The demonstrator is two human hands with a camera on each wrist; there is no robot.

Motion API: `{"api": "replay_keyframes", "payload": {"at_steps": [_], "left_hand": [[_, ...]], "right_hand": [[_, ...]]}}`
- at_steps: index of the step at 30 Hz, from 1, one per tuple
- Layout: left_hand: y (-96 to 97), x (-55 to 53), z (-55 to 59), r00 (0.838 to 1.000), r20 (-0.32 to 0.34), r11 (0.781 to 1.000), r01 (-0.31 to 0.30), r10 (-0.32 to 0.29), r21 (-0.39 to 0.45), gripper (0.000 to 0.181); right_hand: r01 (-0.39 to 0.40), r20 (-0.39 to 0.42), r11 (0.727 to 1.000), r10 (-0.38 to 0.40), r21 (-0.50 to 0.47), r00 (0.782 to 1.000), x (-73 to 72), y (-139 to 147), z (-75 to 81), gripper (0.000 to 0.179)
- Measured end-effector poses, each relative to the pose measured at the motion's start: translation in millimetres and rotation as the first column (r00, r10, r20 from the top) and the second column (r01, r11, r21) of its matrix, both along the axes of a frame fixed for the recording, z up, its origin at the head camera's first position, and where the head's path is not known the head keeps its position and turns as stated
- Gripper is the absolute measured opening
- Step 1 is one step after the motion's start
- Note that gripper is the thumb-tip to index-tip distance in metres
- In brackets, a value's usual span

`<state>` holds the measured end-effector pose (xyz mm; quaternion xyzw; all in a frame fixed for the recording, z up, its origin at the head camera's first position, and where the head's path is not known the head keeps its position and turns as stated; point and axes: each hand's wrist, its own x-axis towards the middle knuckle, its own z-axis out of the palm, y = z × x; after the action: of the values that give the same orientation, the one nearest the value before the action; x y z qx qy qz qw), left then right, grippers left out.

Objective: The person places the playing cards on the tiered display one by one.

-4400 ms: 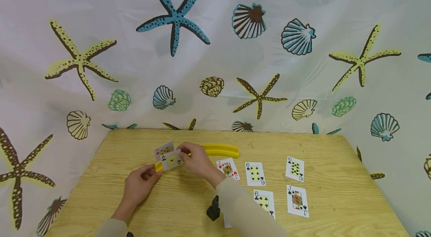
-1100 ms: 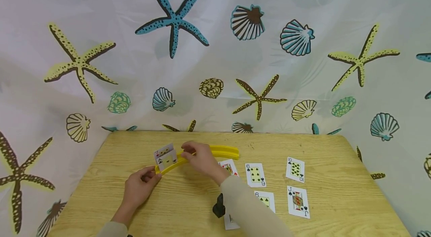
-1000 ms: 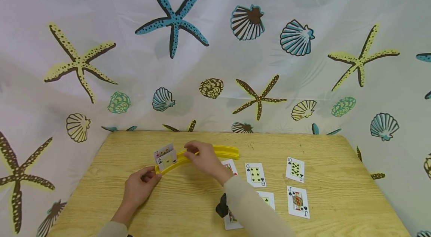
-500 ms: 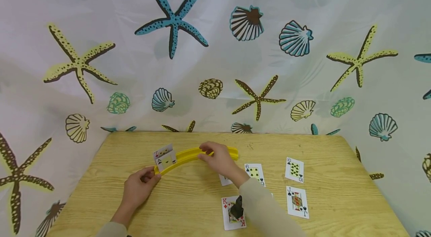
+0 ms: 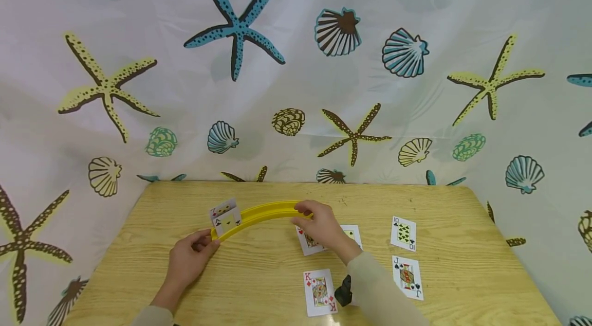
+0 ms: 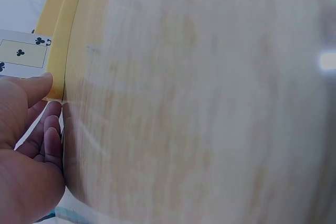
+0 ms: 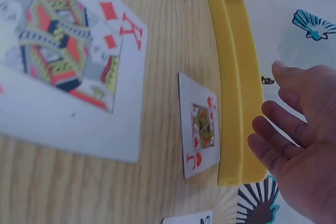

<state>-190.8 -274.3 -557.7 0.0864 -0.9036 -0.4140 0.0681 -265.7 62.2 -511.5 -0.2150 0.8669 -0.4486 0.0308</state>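
Observation:
A curved yellow playing card holder lies toward the back of the table. In its left end stand an ace of clubs and, behind it, a red seven. My left hand pinches that left end; in the left wrist view the thumb presses on the yellow rim beside the ace. Over the holder's right end is my right hand, fingers relaxed and holding nothing. The jack of hearts lies face up beside the holder, partly under the right hand in the head view.
More cards lie face up on the wooden table: a king of diamonds, a ten of clubs, a jack of spades and one partly hidden card. A sea-patterned curtain rises behind the table.
At first the right hand held the ace of clubs at the holder; the card then stood released in it. The right hand has since moved right along the holder. The left hand stays put.

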Motion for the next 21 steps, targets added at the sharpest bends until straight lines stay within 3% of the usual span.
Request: {"api": "replay_keyframes", "payload": {"at_steps": [12, 21], "left_hand": [[-0.3, 0.0, -0.9, 1.000, 0.010, 1.000, 0.009, -0.009, 0.000, 0.047], [-1.3, 0.0, -2.5, 1.000, 0.010, 1.000, 0.004, -0.004, -0.004, 0.047]], "right_hand": [[0.042, 0.036, 0.995, -0.045, 0.088, 0.998, -0.7, 24.7, -8.3, 0.040], [0.050, -0.017, 0.977, -0.048, 0.206, 0.999, 1.0, 31.2, -11.5, 0.037]]}}
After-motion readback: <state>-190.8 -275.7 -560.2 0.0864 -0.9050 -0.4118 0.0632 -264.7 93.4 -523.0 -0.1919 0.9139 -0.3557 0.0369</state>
